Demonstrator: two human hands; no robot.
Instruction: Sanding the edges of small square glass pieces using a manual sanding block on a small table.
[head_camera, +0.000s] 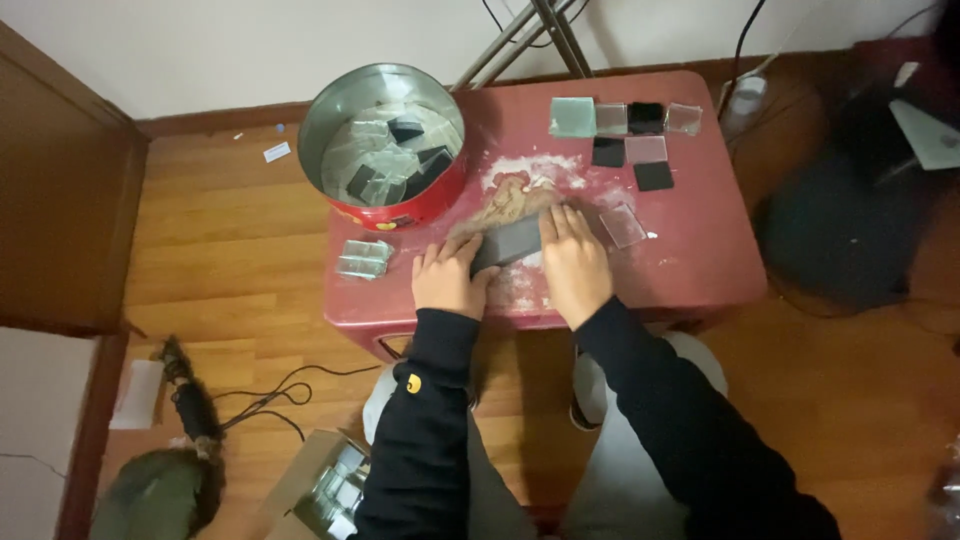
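- Left hand (447, 277): lies palm down on the small red table (700, 260), fingers close together and slightly bent, fingertips resting on the left end of the dark grey rectangular slab (507, 242).
- Right hand (574, 262): lies palm down, fingers straight and narrowly spaced, pressing on the right end of the same slab.
- Dark grey rectangular slab: flat on the table top near the front edge, between the two hands, tilted slightly with its right end further from the person.
- Round metal tin with red wall (385, 150): stands at the rear left of the table, open, containing clear and dark square tiles.
- Rows of small square tiles (630, 135): laid out at the rear right, some clear, some black, some pinkish.
- Single clear square tile (622, 224): just beside the right hand.
- Stack of clear tiles (364, 258): at the left table edge, near the left hand.
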